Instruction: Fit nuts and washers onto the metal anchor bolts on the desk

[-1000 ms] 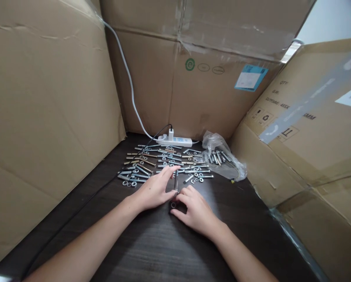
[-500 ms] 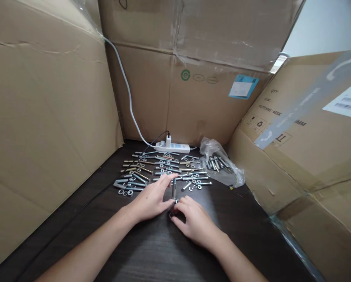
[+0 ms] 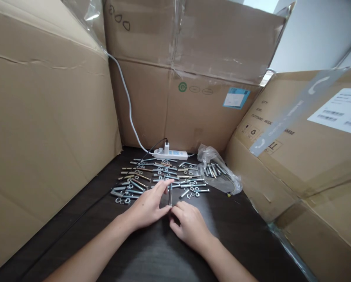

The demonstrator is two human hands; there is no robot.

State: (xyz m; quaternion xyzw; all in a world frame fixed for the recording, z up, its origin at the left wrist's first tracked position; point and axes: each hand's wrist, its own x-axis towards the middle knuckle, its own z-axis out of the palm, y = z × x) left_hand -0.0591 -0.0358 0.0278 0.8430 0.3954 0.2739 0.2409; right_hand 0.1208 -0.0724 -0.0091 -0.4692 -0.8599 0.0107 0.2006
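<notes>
My left hand (image 3: 147, 205) rests on the dark table and pinches a long metal bolt (image 3: 170, 194) between thumb and fingers, the bolt pointing away from me. My right hand (image 3: 188, 223) lies just right of it, fingers curled at the bolt's near end; whatever small part they hold is hidden. Beyond both hands lie rows of several bolts, nuts and washers (image 3: 157, 176).
A clear plastic bag of bolts (image 3: 218, 172) lies at the right of the rows. A white power strip (image 3: 171, 154) with a plug and white cable sits at the back. Large cardboard boxes (image 3: 46, 125) wall in the dark table (image 3: 152, 254) on the left, back and right.
The camera has tilted upward, so hands and parts sit lower in view. Both hands stay together on the bolt; the washer seen by my right fingers is now hidden.
</notes>
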